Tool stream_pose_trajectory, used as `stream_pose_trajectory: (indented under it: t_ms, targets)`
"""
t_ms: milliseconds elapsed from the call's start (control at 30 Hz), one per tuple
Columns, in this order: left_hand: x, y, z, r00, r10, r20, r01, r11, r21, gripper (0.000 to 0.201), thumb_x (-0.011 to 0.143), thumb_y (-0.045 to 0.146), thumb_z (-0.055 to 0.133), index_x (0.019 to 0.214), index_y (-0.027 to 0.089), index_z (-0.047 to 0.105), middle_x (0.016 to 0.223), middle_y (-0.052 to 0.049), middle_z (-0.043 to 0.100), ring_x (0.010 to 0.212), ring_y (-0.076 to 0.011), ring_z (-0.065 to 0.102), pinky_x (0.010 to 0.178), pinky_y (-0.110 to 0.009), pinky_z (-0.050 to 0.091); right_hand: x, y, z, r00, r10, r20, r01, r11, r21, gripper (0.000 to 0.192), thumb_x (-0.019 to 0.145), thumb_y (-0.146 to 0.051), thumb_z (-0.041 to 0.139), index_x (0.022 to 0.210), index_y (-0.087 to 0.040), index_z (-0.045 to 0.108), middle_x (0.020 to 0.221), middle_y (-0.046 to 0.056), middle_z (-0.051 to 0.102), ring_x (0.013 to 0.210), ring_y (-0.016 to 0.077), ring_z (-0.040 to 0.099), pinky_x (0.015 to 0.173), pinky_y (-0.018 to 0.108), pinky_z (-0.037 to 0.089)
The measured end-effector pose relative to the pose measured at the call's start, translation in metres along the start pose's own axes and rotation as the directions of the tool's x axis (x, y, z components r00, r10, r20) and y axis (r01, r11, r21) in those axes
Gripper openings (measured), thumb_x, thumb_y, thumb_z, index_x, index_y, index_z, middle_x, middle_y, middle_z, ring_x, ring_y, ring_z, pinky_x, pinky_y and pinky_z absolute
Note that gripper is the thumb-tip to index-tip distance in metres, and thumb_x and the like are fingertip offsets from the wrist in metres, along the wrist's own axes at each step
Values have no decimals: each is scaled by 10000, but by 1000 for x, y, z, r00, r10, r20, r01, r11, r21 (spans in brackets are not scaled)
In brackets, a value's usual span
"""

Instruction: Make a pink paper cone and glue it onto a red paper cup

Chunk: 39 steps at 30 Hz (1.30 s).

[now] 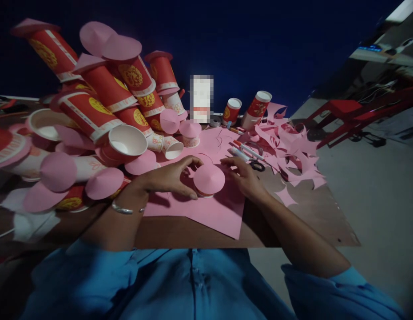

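Observation:
A pink paper cone (209, 178) tops a small paper cup (205, 195), of which only the lower edge shows. They stand on a large pink paper sheet (196, 215) at the table's front. To the left, my left hand (176, 178) curves around the cup with thumb and fingers apart, a small gap seeming to lie between. My right hand (244, 177) hovers at the other side, its fingers loosely spread and holding nothing. Just behind sits another cup with a pink cone (190, 129).
Red paper cups (133, 78) with pink cones are piled on the left. Pink paper scraps (286, 146) heap at the right, beside scissors (257, 166) and markers (248, 150). Two red cups (232, 111) stand at the back. A red stool (336, 111) is beyond the table.

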State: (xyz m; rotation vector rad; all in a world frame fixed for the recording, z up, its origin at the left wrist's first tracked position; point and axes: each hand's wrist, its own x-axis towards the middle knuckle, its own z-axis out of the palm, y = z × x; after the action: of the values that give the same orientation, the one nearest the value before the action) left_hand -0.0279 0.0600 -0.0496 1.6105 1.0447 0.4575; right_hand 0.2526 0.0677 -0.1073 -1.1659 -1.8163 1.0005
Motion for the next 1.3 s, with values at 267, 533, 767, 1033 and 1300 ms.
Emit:
stream_pose_trajectory:
  t_ms: [267,533,767,1033,1300]
  targets:
    - [0,2,22,987,84,-134,-72,993,93,711,533,313,985,1188,228,722,1205,-114,701,1134,-368,656,771,-397,601,-5,-9,2,943,-118,311,219,923,-316,497,792,-156,765,1282,-225,710,1342,133,660,1235,341,589,1088,556,515]
    - [2,4,16,987,51,-156,-33,992,118,759,649,309,940,1363,263,687,1255,-105,761,1089,-338,721,760,-369,602,-6,-7,10,958,-169,234,251,887,-389,365,870,-346,822,1192,-209,716,1271,135,700,1180,344,609,1030,538,538]
    - [4,4,16,985,39,-169,-21,994,109,780,695,414,929,1409,260,655,1377,-105,736,1242,-367,687,966,-462,597,-7,-2,11,961,-219,168,274,830,-485,325,812,-168,792,1132,-189,741,1171,136,737,1078,321,664,927,459,559]
    - [4,-2,8,996,71,-61,-68,996,54,896,714,324,887,1538,280,536,1547,-119,617,1398,-364,593,1112,-514,542,-6,-7,8,983,-156,99,185,861,-474,299,801,-152,770,1094,-201,739,1060,98,756,982,279,693,837,387,531]
    - [6,-26,-16,974,37,-225,-96,961,-259,465,715,186,797,1150,233,640,1248,-94,668,1171,-242,661,1063,-453,522,-7,-11,2,995,-97,28,101,950,-295,405,819,-99,566,1180,-214,710,1027,75,774,917,236,709,854,386,560]
